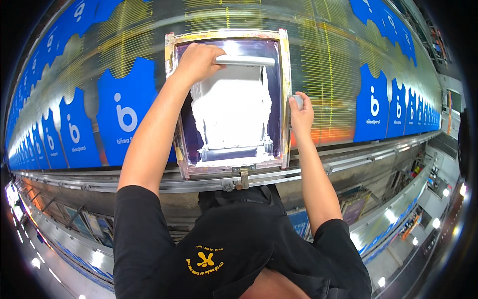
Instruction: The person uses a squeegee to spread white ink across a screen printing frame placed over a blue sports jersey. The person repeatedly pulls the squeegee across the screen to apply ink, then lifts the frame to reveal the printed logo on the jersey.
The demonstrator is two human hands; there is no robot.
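A screen-printing frame (285, 60) with a purple mesh lies on the long table in front of me. White ink (229, 109) covers the mesh's middle, thickest and ragged along its sides. Across the far part of the frame lies a squeegee (251, 61) with a pale grey bar. My left hand (196, 60) is closed round the squeegee's left end. Beside the frame's right rail, my right hand (302, 117) has its fingers closed on a small grey piece (297, 101). Whether that piece is fixed to the frame, I cannot tell.
Blue vest-shaped fabric panels (107, 94) with white prints lie in rows on both sides of the table. Yellow lines mark the bed (323, 74). A metal rail (279, 177) runs along the near edge, where a clamp (244, 178) joins the frame.
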